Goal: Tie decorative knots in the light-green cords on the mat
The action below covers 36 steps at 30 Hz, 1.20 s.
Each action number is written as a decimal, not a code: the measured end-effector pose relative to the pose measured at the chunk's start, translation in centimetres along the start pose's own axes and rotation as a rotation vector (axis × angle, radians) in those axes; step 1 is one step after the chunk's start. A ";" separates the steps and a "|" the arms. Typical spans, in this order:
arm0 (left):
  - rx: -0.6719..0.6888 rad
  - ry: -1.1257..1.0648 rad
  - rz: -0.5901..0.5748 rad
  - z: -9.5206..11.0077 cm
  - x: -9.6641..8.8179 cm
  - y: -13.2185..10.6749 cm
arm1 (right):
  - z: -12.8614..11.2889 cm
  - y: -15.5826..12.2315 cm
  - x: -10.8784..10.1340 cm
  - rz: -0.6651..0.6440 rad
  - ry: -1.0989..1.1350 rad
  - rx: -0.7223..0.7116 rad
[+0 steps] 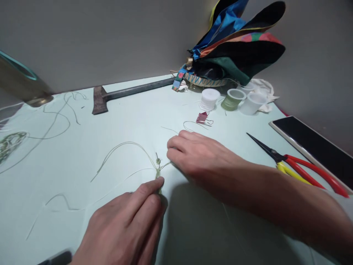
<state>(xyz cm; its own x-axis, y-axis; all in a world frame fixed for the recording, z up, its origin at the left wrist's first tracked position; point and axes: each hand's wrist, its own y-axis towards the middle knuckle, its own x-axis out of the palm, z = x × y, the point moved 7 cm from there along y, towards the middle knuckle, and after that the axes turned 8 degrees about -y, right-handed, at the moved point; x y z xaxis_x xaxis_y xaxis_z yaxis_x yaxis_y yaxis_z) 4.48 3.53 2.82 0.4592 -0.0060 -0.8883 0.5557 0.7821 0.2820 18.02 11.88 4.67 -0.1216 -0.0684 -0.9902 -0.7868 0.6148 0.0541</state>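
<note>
The person works a thin pale-green cord with a small knot (158, 162) that lies on the pale mint table cover (138, 110), and everything else is best placed from that knot. The left hand (129, 224), just below the knot, pins the cord's lower end to the cover under the tips of its forefinger and thumb, the other fingers curled loosely. The right hand (198, 154), just right of the knot, lies palm down with fingers bent; it seems to pinch a strand that leads out of the knot, though the fingertips hide the contact. Loose ends of the cord arc away to the left of the knot. The likely trouble is slip: if the left fingertips ease off while the right pulls, the knot could slide or tighten crooked, and a hard pull could snap so thin a strand. Well beyond the knot, to the upper right, stand three small round plastic spools: a white spool of thread (209, 98), an olive-green spool of thread (232, 99) and a clear spool (252, 103) whose contents cannot be made out. A pink binder clip (202, 117) lies between them and the knot, and red-and-yellow-handled pliers (298, 167) lie far right of it.
</note>
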 end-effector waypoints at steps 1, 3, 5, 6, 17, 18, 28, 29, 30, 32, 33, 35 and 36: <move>0.004 -0.007 0.008 0.0 0.1 0.0 | -0.1 0.2 0.2 0.022 -0.021 -0.023; 0.031 -0.020 0.051 0.0 0.1 -0.1 | -0.3 0.3 0.6 0.059 -0.061 -0.067; 0.030 -0.025 0.066 -0.1 0.0 -0.2 | 0.0 0.3 0.9 0.088 -0.049 -0.053; 0.016 -0.023 0.053 -0.1 0.0 -0.2 | 0.0 0.2 1.0 0.101 -0.042 -0.043; 0.025 0.003 0.008 0.4 -0.5 0.1 | 1.1 0.3 0.8 0.062 0.211 0.123; 0.031 0.004 0.024 0.3 -0.4 0.0 | 1.2 0.2 1.0 0.050 0.225 0.125; 0.123 0.086 0.150 0.4 0.0 -1.1 | 0.5 -0.1 2.4 0.103 0.159 0.075; 0.133 0.108 0.165 0.4 0.1 -1.3 | 0.4 -0.2 2.4 0.115 0.154 0.071; 0.139 0.125 0.172 0.5 0.1 -1.6 | 0.4 -0.3 2.4 0.127 0.148 0.072; 0.145 0.132 0.167 0.5 0.3 -2.0 | 0.4 -0.7 2.4 0.145 0.138 0.084; 0.135 0.129 0.144 0.4 0.5 -2.1 | 0.6 -0.9 2.4 0.154 0.133 0.094; 0.106 0.116 0.100 0.2 0.7 -2.2 | 0.8 -1.3 2.3 0.173 0.123 0.115; 0.097 0.106 0.087 0.1 0.8 -2.1 | 0.9 -1.4 2.3 0.183 0.118 0.121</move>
<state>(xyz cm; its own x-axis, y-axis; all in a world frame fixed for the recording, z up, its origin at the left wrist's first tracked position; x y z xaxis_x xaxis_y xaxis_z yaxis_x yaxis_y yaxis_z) 3.72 1.78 1.55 0.4358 0.1291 -0.8908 0.5833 0.7132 0.3887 19.42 11.56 2.25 -0.3311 -0.0341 -0.9430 -0.6681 0.7142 0.2087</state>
